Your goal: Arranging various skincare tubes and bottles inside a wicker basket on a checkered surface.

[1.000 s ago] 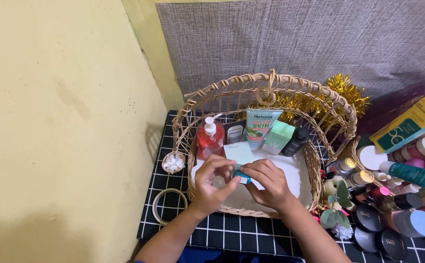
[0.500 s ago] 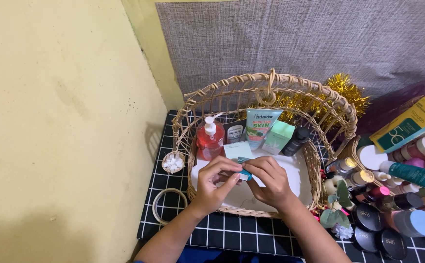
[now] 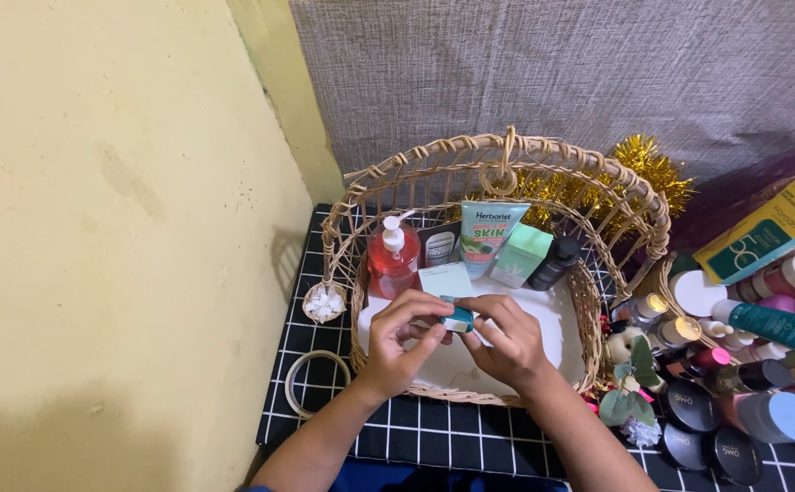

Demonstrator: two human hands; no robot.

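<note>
Hands: left hand (image 3: 404, 335) and right hand (image 3: 507, 339) are pinching the small teal box (image 3: 458, 316) together, above the wicker basket (image 3: 589, 301).
Advice: keeping fingertips at its edges seems steadier.

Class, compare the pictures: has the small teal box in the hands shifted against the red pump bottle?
No. The small teal box stays pinched between both hands just right of and below the red pump bottle, over the wicker basket.

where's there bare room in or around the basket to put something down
Free: the white liner right of both hands, the left hand and right hand pinching a small teal box; also the checked mat in front of the basket. Crowded: the basket's back row with the red pump bottle and tube, and the jars to the right.
</note>
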